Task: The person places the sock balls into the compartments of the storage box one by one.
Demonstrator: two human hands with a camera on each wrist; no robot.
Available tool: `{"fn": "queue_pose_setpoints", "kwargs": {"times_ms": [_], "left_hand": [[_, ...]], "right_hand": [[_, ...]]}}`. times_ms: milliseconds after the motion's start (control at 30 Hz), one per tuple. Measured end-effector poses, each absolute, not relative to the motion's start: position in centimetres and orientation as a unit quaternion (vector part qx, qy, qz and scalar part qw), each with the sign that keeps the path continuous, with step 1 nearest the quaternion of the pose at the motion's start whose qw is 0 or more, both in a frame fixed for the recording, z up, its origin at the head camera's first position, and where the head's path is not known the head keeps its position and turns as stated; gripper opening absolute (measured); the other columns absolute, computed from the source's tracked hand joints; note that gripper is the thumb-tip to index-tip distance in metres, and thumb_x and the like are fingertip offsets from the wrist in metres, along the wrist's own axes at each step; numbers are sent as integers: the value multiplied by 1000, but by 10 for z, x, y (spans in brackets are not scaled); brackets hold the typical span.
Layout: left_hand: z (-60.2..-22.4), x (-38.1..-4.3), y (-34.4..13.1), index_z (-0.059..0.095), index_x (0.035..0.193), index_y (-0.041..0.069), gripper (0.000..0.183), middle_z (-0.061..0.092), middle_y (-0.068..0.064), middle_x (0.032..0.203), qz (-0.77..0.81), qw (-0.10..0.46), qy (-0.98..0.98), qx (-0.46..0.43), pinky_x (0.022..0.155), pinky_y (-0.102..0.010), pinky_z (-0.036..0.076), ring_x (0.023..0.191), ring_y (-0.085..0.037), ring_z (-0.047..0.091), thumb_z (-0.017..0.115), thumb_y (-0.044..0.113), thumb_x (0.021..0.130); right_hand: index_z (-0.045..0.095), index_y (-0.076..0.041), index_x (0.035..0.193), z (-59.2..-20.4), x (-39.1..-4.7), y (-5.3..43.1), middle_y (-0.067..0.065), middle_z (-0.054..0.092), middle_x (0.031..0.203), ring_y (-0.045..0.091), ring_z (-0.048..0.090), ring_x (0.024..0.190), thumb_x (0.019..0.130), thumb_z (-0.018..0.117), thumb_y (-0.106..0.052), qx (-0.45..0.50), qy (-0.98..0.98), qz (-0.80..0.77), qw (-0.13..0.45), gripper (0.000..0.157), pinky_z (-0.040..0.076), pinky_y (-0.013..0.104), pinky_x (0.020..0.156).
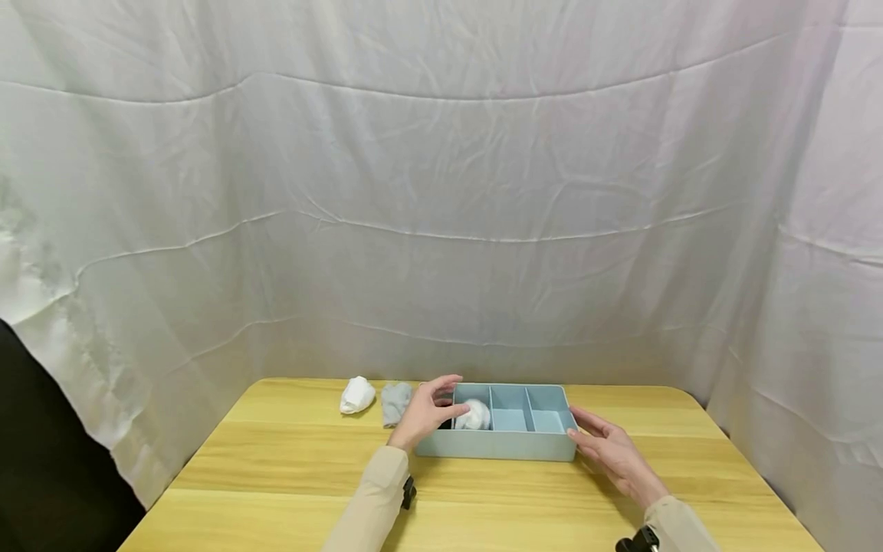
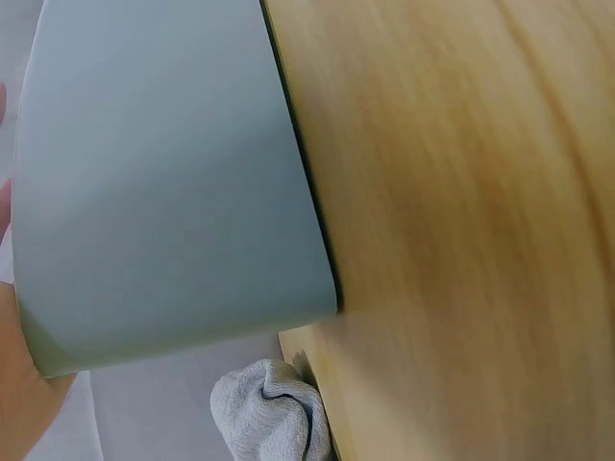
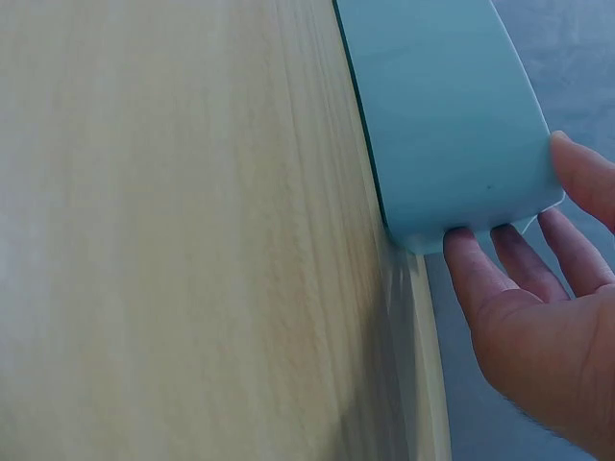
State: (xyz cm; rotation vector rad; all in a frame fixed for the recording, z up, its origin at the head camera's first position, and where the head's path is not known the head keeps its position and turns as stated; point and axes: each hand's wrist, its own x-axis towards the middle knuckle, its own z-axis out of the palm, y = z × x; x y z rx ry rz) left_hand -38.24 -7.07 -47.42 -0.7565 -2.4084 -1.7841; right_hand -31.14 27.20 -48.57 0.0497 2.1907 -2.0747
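A pale blue divided storage box (image 1: 497, 445) sits on the table, its compartments side by side. In the second compartment from the left lies a white balled-up sock (image 1: 476, 415). Something black, partly hidden, shows in the leftmost one (image 1: 445, 423). My left hand (image 1: 422, 414) reaches over the box's left end, thumb near the white sock and fingers spread apart; its fingertips are mostly out of the left wrist view. My right hand (image 1: 617, 454) holds the right end of the box, thumb at the upper front corner and fingertips (image 3: 461, 240) against the end wall.
Left of the box lie a grey bundled sock (image 1: 395, 405) and a white bundled cloth piece (image 1: 357, 395). The wooden table (image 1: 290, 468) ends near a pale hanging curtain (image 1: 441, 253). A black shape (image 1: 55, 445) stands at the far left.
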Motion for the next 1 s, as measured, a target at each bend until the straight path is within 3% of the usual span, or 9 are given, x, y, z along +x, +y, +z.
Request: {"fn": "queue_pose_setpoints", "kwargs": {"times_ms": [167, 400, 533, 667, 800, 1000], "left_hand": [[-473, -381, -72, 58, 135, 14, 54, 56, -22, 137, -575, 25, -780, -245, 100, -47, 48, 124, -41, 54, 78, 24, 85], [-473, -381, -70, 60, 131, 10, 48, 60, -23, 131, -590, 31, -772, -233, 98, -46, 49, 119, -38, 58, 76, 19, 87], [-469, -380, -69, 63, 127, 8, 40, 62, -23, 125, -601, 37, -768, -219, 97, -46, 49, 114, -35, 61, 73, 16, 89], [-455, -371, -69, 66, 121, 3, 30, 66, -23, 118, -611, 34, -762, -213, 91, -37, 52, 107, -33, 63, 69, 12, 92], [-443, -363, -71, 67, 117, -1, 25, 67, -24, 114, -632, 25, -746, -209, 84, -30, 55, 102, -36, 65, 66, 8, 93], [-447, -370, -77, 67, 113, -4, 22, 66, -31, 111, -658, 30, -724, -205, 83, -46, 57, 98, -45, 65, 64, 5, 93]], "right_hand": [[28, -2, 153, -485, -309, 271, 21, 23, 160, 25, 40, 136, 97, 63, -18, 14, 730, -681, 59, 69, 41, 37, 108], [26, -2, 154, -484, -310, 273, 21, 22, 160, 28, 37, 138, 96, 63, -17, 10, 726, -685, 64, 70, 44, 33, 106], [27, -4, 154, -483, -310, 274, 20, 21, 161, 22, 41, 135, 97, 63, -19, 12, 732, -678, 65, 69, 42, 34, 107], [27, -4, 154, -482, -311, 275, 20, 21, 161, 18, 44, 132, 97, 62, -18, 10, 733, -677, 63, 68, 41, 35, 108], [27, -3, 154, -483, -312, 274, 20, 22, 160, 24, 41, 136, 97, 62, -18, 7, 733, -677, 62, 68, 42, 34, 107], [27, -3, 154, -485, -312, 273, 21, 22, 160, 29, 37, 139, 98, 61, -18, 9, 732, -678, 64, 68, 43, 33, 106]]}}
